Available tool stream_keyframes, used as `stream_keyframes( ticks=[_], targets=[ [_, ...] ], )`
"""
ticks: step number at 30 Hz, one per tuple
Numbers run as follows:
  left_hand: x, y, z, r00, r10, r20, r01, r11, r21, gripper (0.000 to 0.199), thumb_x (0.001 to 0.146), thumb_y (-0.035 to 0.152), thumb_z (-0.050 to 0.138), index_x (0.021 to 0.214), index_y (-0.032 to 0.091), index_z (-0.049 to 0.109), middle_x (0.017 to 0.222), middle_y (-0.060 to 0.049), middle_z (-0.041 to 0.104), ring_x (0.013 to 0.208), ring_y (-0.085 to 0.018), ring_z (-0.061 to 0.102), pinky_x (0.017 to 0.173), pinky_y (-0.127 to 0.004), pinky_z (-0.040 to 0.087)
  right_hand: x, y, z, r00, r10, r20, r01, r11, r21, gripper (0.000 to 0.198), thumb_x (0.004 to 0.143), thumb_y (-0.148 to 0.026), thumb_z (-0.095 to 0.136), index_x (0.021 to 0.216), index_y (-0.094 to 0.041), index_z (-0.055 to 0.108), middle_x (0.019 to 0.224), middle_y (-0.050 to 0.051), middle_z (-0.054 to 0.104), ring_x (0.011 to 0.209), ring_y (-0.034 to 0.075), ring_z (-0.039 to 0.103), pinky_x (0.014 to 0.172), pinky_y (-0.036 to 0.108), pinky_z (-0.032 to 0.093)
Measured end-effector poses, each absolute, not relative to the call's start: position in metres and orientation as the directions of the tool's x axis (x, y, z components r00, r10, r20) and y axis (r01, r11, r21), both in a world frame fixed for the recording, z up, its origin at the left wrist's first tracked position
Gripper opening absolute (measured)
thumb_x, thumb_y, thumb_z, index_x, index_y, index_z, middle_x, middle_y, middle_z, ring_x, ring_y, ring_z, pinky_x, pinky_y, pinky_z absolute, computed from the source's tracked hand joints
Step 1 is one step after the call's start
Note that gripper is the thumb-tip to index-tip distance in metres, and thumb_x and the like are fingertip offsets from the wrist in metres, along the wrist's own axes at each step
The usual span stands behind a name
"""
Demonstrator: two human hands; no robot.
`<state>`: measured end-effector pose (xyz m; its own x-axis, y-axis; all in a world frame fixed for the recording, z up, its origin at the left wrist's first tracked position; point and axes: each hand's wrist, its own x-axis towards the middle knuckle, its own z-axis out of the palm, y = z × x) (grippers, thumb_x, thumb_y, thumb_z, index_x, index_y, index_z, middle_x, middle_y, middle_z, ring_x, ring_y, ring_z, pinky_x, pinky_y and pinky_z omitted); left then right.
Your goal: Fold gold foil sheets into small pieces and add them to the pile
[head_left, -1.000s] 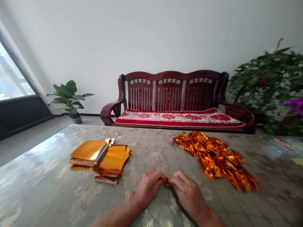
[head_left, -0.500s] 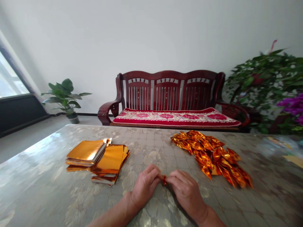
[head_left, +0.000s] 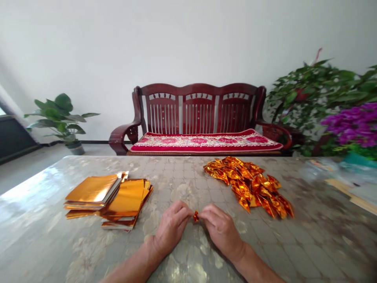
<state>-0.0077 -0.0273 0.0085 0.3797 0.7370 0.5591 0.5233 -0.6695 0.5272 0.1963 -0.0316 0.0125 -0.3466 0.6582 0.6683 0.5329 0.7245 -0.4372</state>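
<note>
Between my two hands is a small crumpled piece of orange-gold foil paper (head_left: 196,215), mostly hidden by fingertips. My left hand (head_left: 174,222) pinches its left end, and my right hand (head_left: 221,228) pinches the right end. Both hands are low over the table's near middle. To the left lie stacks of flat gold foil paper sheets (head_left: 125,200), their edges uneven and overlapping. Right of centre spreads a heap of folded, pointed gold foil pieces (head_left: 247,182).
The table (head_left: 182,184) has a patterned cover. Clear plastic bags (head_left: 321,169) and tan strips (head_left: 350,192) lie at its right side. Beyond stand a dark red wooden bench (head_left: 203,114), a potted plant (head_left: 60,118) and purple flowers (head_left: 353,124).
My view has turned to the right, so the table and bench sit further left. Both hands keep their pinch on the foil piece.
</note>
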Motion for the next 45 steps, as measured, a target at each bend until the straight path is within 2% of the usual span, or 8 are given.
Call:
stream_keyframes(
  ticks=[5, 12, 17, 24, 40, 45],
  targets=[
    [-0.0103, -0.0288, 0.0093, 0.455, 0.674, 0.582, 0.518, -0.732, 0.443, 0.025, 0.097, 0.011, 0.045, 0.102, 0.023, 0.066, 0.094, -0.003, 0.062, 0.087, -0.014, 0.060, 0.077, -0.022, 0.047, 0.1974, -0.0313, 0.0105, -0.349, 0.675, 0.650, 0.526, 0.715, -0.460, 0.023, 0.094, -0.008, 0.051, 0.092, -0.021, 0.070, 0.082, 0.003, 0.065, 0.076, 0.014, 0.063, 0.069, 0.022, 0.049],
    [-0.0087, -0.0306, 0.0121, 0.516, 0.645, 0.564, 0.541, -0.756, 0.369, 0.020, 0.097, 0.014, 0.048, 0.098, 0.023, 0.065, 0.095, -0.003, 0.063, 0.084, -0.013, 0.061, 0.075, -0.021, 0.048, 0.1980, -0.0315, 0.0110, -0.352, 0.700, 0.621, 0.550, 0.692, -0.468, 0.024, 0.091, -0.006, 0.050, 0.092, -0.020, 0.069, 0.082, 0.003, 0.064, 0.076, 0.015, 0.062, 0.069, 0.022, 0.048],
    [-0.0074, -0.0300, 0.0090, 0.498, 0.700, 0.512, 0.571, -0.709, 0.413, 0.018, 0.099, 0.017, 0.047, 0.094, 0.022, 0.064, 0.094, -0.002, 0.062, 0.081, -0.012, 0.061, 0.073, -0.020, 0.048, 0.1975, -0.0324, 0.0115, -0.374, 0.697, 0.612, 0.573, 0.692, -0.438, 0.023, 0.093, -0.007, 0.048, 0.089, -0.020, 0.067, 0.082, 0.004, 0.063, 0.076, 0.015, 0.061, 0.069, 0.023, 0.047],
    [-0.0071, -0.0302, 0.0087, 0.459, 0.745, 0.484, 0.587, -0.663, 0.464, 0.020, 0.100, 0.020, 0.045, 0.090, 0.021, 0.063, 0.093, -0.002, 0.060, 0.080, -0.012, 0.061, 0.073, -0.020, 0.049, 0.1986, -0.0329, 0.0136, -0.468, 0.686, 0.556, 0.644, 0.696, -0.317, 0.017, 0.097, -0.014, 0.053, 0.091, -0.020, 0.067, 0.088, 0.004, 0.064, 0.079, 0.015, 0.060, 0.073, 0.025, 0.046],
    [-0.0042, -0.0298, 0.0076, 0.447, 0.786, 0.428, 0.574, -0.619, 0.537, 0.017, 0.099, 0.019, 0.049, 0.091, 0.021, 0.064, 0.094, -0.001, 0.059, 0.082, -0.012, 0.061, 0.076, -0.020, 0.049, 0.1965, -0.0334, 0.0145, -0.464, 0.677, 0.571, 0.636, 0.704, -0.317, 0.017, 0.097, -0.016, 0.055, 0.086, -0.019, 0.067, 0.084, 0.002, 0.063, 0.078, 0.015, 0.057, 0.073, 0.025, 0.043],
    [-0.0018, -0.0302, 0.0042, 0.436, 0.781, 0.447, 0.571, -0.624, 0.534, 0.017, 0.098, 0.019, 0.049, 0.091, 0.021, 0.064, 0.093, -0.001, 0.059, 0.082, -0.011, 0.061, 0.075, -0.020, 0.049, 0.1956, -0.0324, 0.0149, -0.503, 0.647, 0.573, 0.627, 0.730, -0.274, 0.021, 0.097, -0.015, 0.053, 0.080, -0.019, 0.064, 0.080, 0.002, 0.061, 0.077, 0.015, 0.055, 0.070, 0.027, 0.040]
  ],
)
